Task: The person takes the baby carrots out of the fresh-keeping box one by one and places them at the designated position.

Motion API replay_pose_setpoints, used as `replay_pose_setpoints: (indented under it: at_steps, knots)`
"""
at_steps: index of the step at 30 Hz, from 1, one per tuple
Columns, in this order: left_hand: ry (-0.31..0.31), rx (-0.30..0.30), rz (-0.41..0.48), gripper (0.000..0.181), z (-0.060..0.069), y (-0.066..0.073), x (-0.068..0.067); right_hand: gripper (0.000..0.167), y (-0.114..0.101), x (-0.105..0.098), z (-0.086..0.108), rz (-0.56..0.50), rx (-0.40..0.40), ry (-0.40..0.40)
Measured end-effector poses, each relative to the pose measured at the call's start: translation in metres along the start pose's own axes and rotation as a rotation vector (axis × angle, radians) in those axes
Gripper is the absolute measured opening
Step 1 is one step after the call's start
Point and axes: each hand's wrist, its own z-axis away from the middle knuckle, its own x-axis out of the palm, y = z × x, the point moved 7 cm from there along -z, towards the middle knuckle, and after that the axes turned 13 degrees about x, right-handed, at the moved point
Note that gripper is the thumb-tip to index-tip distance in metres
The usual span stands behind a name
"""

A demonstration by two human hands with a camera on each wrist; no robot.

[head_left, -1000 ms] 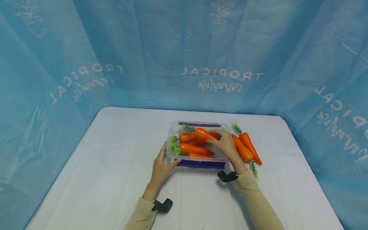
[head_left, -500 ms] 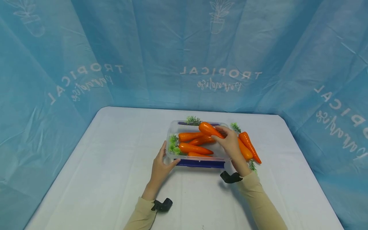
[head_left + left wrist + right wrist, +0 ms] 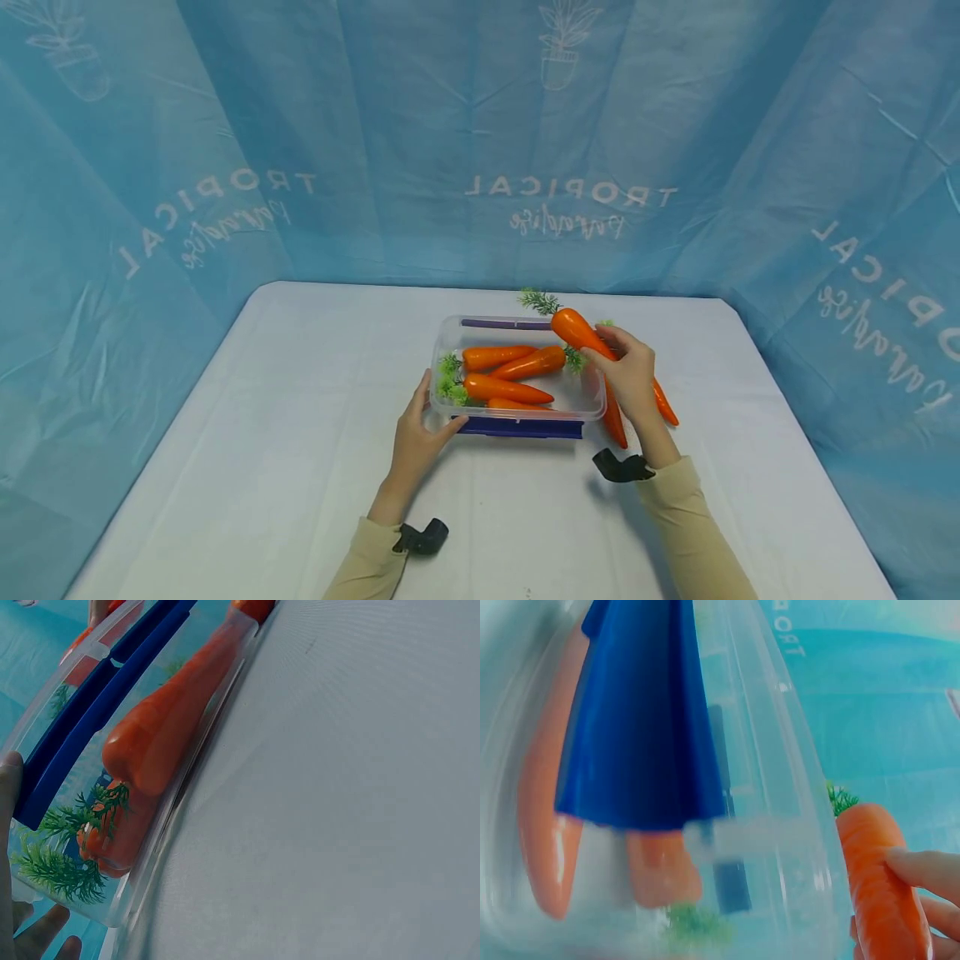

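A clear plastic container [image 3: 442,406] with dark blue latches stands on the table, with several orange carrots [image 3: 507,387] with green leafy tops lying in it. My left hand [image 3: 417,435] holds its near left corner, thumb on the front by the latch [image 3: 105,712] and fingers at the left side. Over the container's right rim, my right hand [image 3: 632,371] grips one carrot [image 3: 573,327] between thumb and fingers, its leafy top pointing to the far left. In the right wrist view, the gripped carrot [image 3: 881,881] is outside the container wall; its lower end is cut off.
More carrots lie on the white table [image 3: 262,433] right of the container, partly hidden by my right hand and arm; one carrot tip [image 3: 665,406] shows beyond the wrist. A blue printed curtain [image 3: 420,208] encloses the table's far side and both flanks.
My right hand has lifted the carrot up out of the container and carried it right, past the rim. The left hand stays at the container's corner.
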Motion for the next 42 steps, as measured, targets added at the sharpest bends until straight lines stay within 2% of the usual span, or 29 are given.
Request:
replay_pose_setpoints:
  at_steps: [6, 23, 30, 38, 42]
  knots:
    - [0.005, 0.001, -0.011, 0.092, 0.001, -0.003, 0.000, 0.044, 0.006, -0.016, -0.002, 0.016, -0.003, 0.063]
    - [0.001, -0.001, -0.015, 0.092, 0.000, -0.003, 0.000, 0.043, 0.031, -0.046, -0.006, 0.045, 0.066, 0.157]
    - [-0.002, -0.001, -0.015, 0.093, 0.001, -0.002, 0.000, 0.044, 0.048, -0.059, -0.009, 0.079, 0.134, 0.197]
    - [-0.004, -0.028, -0.005, 0.093, 0.001, -0.006, 0.002, 0.042, 0.067, -0.073, -0.016, 0.096, 0.155, 0.266]
    - [-0.003, -0.029, 0.002, 0.093, 0.001, -0.006, 0.002, 0.043, 0.079, -0.077, -0.017, 0.115, 0.195, 0.280]
